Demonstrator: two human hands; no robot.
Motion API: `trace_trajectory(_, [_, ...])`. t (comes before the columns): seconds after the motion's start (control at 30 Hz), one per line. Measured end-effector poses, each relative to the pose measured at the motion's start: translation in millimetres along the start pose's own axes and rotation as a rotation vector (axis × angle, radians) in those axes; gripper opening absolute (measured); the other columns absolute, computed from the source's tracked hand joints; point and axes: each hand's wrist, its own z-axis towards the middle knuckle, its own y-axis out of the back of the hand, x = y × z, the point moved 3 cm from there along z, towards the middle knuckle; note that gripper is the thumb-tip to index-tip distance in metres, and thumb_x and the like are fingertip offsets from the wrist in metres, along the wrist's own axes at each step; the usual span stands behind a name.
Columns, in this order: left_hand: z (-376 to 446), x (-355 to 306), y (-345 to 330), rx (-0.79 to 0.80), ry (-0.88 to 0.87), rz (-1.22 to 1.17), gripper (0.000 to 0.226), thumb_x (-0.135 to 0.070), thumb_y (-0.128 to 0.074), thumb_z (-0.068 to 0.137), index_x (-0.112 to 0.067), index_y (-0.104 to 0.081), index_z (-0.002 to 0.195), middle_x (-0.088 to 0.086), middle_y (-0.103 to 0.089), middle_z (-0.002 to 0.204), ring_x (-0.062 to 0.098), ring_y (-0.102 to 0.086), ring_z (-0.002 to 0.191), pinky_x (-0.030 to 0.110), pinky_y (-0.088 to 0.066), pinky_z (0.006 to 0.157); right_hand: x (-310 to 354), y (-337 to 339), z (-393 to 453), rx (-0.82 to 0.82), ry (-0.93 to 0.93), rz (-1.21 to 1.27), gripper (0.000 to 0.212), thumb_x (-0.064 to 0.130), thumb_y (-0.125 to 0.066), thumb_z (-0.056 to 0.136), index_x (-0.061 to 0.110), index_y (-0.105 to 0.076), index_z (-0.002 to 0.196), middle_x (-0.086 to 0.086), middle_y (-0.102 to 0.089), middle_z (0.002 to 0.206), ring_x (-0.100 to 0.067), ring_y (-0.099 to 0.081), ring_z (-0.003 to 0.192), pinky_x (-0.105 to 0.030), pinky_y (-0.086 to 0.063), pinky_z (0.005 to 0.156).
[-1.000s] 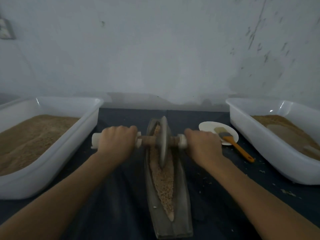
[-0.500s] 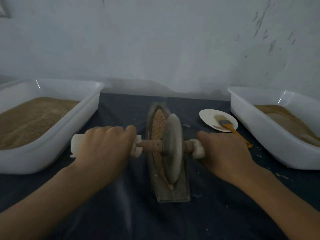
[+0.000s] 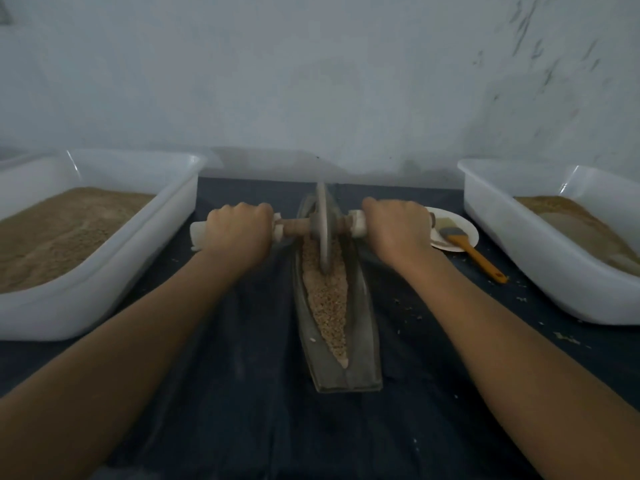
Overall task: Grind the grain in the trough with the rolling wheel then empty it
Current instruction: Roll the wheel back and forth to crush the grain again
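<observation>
The rolling wheel (image 3: 323, 230) now stands toward the far, 12 o'clock end of the trough (image 3: 337, 362); half a second earlier it sat near the trough's near end, at 6 o'clock, so it has rolled away from the person along the groove. Both arms are stretched farther forward than before. The left hand (image 3: 239, 233) is curled round the white-wrapped axle handle at 9 o'clock of the wheel, and the right hand (image 3: 398, 230) is wrapped round the matching handle at 3 o'clock, as in the earlier frames. With the wheel gone from the near end, the grain (image 3: 327, 299) lies exposed along the groove from the wheel's rim down to the pointed tip at 6 o'clock. The left tub (image 3: 114, 265), the right tub (image 3: 540, 258), the small plate (image 3: 467, 226) and the orange-handled brush (image 3: 474, 252) keep their places on the dark cloth (image 3: 242, 393).
</observation>
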Motion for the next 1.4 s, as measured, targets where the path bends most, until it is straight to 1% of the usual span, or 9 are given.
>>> trace_trajectory(0.23, [-32,-7,27,0.04,-0.094,0.046,0.026,-0.03,-0.062,0.083,-0.022,-0.037,0.083,-0.004,-0.057,0.077,0.021,-0.057,0.067,0.032,-0.033,0.055,-4,11,-40,0.089,0.01,0.098,0.032,0.034,-0.065,0.081,0.024,-0.035,0.08,0.002,-0.057,0.07,-0.023,-0.049,0.059,-0.03,-0.029,0.051])
trace_trajectory(0.43, [-103,-3,84,-0.109,-0.304,0.032,0.069,-0.029,-0.09,0.042,-0.025,-0.027,0.07,-0.011,-0.031,0.051,0.009,-0.017,0.04,0.018,-0.002,0.05,-10,55,-100,0.02,0.094,0.164,0.052,0.032,-0.079,0.056,0.031,-0.028,0.069,0.013,-0.028,0.053,-0.016,-0.046,0.043,-0.026,-0.034,0.037])
trace_trajectory(0.53, [-102,0,79,-0.068,-0.255,0.07,0.067,-0.034,-0.088,0.049,-0.027,-0.024,0.07,-0.014,-0.023,0.052,0.005,-0.008,0.042,0.018,-0.003,0.049,-9,52,-98,0.083,0.092,0.16,0.046,0.039,-0.074,0.064,0.032,-0.03,0.07,0.013,-0.029,0.053,-0.014,-0.046,0.048,-0.025,-0.028,0.041])
trace_trajectory(0.63, [-74,-4,51,-0.05,-0.194,0.136,0.044,-0.045,-0.068,0.077,-0.028,-0.026,0.074,-0.01,-0.036,0.059,0.011,-0.039,0.047,0.025,-0.02,0.048,-9,29,-81,0.152,0.027,0.194,0.029,0.045,-0.062,0.078,0.031,-0.037,0.077,0.01,-0.049,0.063,-0.018,-0.055,0.061,-0.03,-0.04,0.051])
trace_trajectory(0.73, [-30,-5,29,0.003,-0.162,0.058,0.026,-0.041,-0.059,0.081,-0.027,-0.037,0.081,-0.002,-0.061,0.081,0.026,-0.063,0.075,0.031,-0.033,0.058,-8,4,-53,0.123,-0.022,0.18,0.026,0.044,-0.058,0.082,0.025,-0.041,0.081,0.0,-0.061,0.074,-0.027,-0.059,0.067,-0.035,-0.044,0.058])
trace_trajectory(0.93, [27,2,4,0.021,-0.124,0.042,0.018,-0.038,-0.058,0.083,-0.026,-0.045,0.082,0.005,-0.065,0.09,0.03,-0.063,0.081,0.034,-0.035,0.063,-7,-24,0,0.032,-0.086,0.067,0.019,0.03,-0.062,0.082,0.019,-0.047,0.085,-0.006,-0.064,0.078,-0.032,-0.06,0.068,-0.031,-0.023,0.048])
trace_trajectory(1.1, [-4,-6,22,0.035,-0.131,0.047,0.028,-0.039,-0.06,0.082,-0.024,-0.037,0.084,-0.003,-0.062,0.086,0.024,-0.06,0.075,0.032,-0.032,0.059,-9,-5,-26,0.085,-0.013,0.117,0.023,0.038,-0.06,0.084,0.022,-0.046,0.089,0.0,-0.063,0.08,-0.027,-0.06,0.071,-0.032,-0.037,0.054])
trace_trajectory(1.27, [-81,5,62,-0.03,-0.298,0.093,0.05,-0.042,-0.078,0.066,-0.031,-0.031,0.073,-0.011,-0.041,0.057,0.011,-0.035,0.044,0.023,-0.007,0.045,-19,42,-89,-0.021,0.156,0.169,0.053,0.033,-0.082,0.053,0.03,-0.032,0.07,0.008,-0.049,0.054,-0.015,-0.048,0.043,-0.028,-0.038,0.037])
trace_trajectory(1.4, [-91,10,68,0.023,-0.256,0.113,0.044,-0.05,-0.063,0.08,-0.034,-0.022,0.073,-0.012,-0.038,0.06,0.008,-0.037,0.049,0.026,-0.023,0.047,-21,56,-107,-0.009,0.163,0.163,0.065,0.033,-0.083,0.043,0.031,-0.025,0.07,0.01,-0.036,0.048,-0.012,-0.039,0.036,-0.025,-0.028,0.033])
